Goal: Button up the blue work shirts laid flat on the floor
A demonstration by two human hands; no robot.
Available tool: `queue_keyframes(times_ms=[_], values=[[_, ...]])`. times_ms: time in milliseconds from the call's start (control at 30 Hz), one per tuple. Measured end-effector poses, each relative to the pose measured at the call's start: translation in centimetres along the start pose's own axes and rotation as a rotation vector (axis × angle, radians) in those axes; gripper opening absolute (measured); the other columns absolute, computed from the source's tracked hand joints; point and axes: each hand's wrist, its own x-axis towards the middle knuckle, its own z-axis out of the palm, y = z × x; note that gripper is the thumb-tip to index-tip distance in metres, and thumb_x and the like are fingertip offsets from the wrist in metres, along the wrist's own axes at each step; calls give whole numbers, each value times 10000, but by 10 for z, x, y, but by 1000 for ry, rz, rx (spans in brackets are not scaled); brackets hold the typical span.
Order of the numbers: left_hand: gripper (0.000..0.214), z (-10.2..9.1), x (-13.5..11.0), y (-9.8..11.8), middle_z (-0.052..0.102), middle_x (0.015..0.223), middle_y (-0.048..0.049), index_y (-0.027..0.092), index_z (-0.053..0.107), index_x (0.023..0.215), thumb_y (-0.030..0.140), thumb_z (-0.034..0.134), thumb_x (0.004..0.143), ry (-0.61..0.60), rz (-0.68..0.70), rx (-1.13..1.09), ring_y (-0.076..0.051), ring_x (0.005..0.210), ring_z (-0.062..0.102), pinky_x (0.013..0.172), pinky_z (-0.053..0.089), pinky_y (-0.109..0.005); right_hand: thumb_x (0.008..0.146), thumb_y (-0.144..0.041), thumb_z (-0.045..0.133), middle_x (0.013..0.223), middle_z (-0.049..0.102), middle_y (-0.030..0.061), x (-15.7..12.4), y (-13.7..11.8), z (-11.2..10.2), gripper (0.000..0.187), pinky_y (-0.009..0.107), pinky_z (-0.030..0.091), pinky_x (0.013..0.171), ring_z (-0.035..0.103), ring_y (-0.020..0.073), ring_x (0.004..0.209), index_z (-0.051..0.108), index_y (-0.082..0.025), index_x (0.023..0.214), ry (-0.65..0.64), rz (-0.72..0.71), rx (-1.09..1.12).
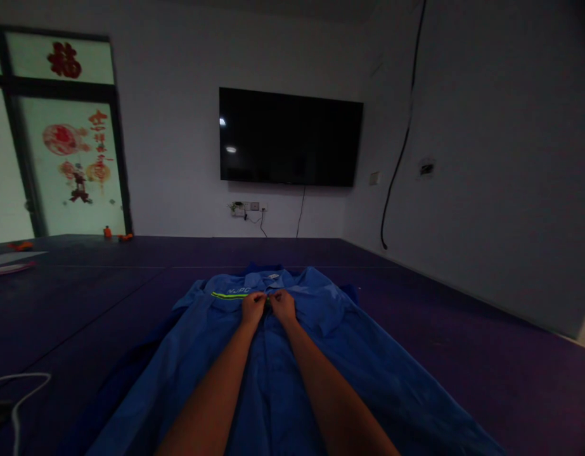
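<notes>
A blue work jacket (363, 373) lies spread out in front of me with its collar at the far end. Light lettering and a bright yellow-green stripe (230, 296) cross its chest on the left. At the centre front, just below the collar, my left hand (253, 308) pinches the jacket's front edge. Close beside it, my right hand (283, 306) is closed on the other side of the same opening. The fingertips hide whatever fastening is there. Darker blue cloth (142, 358) shows underneath along the left side.
The jacket rests on a dark purple surface (439, 345). A white cable (33, 380) lies at the lower left, with papers (16, 258) farther back. Small orange objects (108, 232) stand near the glass door. A television (292, 139) hangs on the far wall; a black cable (401, 158) dangles at the right.
</notes>
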Motion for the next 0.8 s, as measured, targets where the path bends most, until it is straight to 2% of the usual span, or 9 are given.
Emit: queue_keyframes(times_ms=[333,800], values=[[195,1,0,-5,657,635,-20,160,691,797,261,549,711,-6,6,-23,-159,658,608,635,464,-262,744,-265,495,624,636,29,2,2,0,175,184,398,502,597,137,575,614,-139,715,-9,-4,13],[183,1,0,-1,688,782,-46,159,686,833,223,553,725,-54,20,-32,-165,771,623,736,476,-283,741,-235,494,630,631,26,3,6,4,150,185,403,499,596,133,564,610,-140,738,-18,13,32]])
